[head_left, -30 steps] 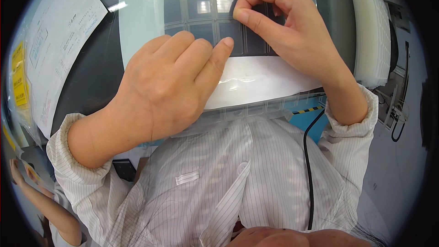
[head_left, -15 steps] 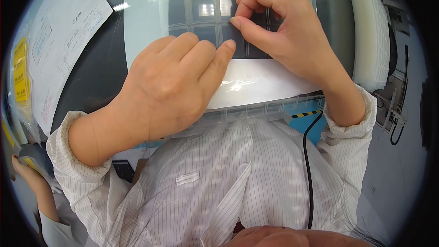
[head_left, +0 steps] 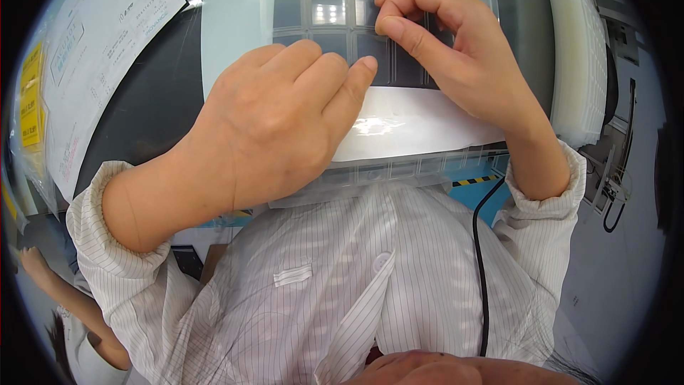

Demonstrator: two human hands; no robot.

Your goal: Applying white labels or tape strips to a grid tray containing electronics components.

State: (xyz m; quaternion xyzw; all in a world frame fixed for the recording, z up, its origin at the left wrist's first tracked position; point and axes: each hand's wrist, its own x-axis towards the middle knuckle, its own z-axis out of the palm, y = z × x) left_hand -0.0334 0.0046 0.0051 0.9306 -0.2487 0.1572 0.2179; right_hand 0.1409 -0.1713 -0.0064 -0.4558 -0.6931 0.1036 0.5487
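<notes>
1. Grey floor (head_left: 613, 278) filled the right side of the frame, and another person's arm (head_left: 89, 314) showed at the lower left, well apart from the work.
2. Dark tabletop (head_left: 146, 110) showed at left of centre, between a printed sheet (head_left: 117, 50) at the upper left and the left grip (head_left: 267, 117).
3. At upper centre lay the clear compartment tray (head_left: 328, 3), its grid of pockets partly hidden by both bare hands. A white strip (head_left: 420, 125) crossed the frame below the pockets.
4. The right grip (head_left: 459, 46) was over the tray's right-hand pockets, thumb and forefinger tips brought close together; whether anything was pinched between them could not be told.
5. The left grip covered the tray's lower-left part, fingers curled under and thumb pointing to the upper right. Its inner side was hidden, so what it held, if anything, could not be told.
6. A gap separated the left thumb from the right one, with tray pockets visible through it.
7. Beyond the tray's right edge, a dark band ran up to a stack of translucent trays (head_left: 577, 64). Clear plastic edging (head_left: 392, 171) ran below the strip, just beside the striped coat (head_left: 313, 271).
</notes>
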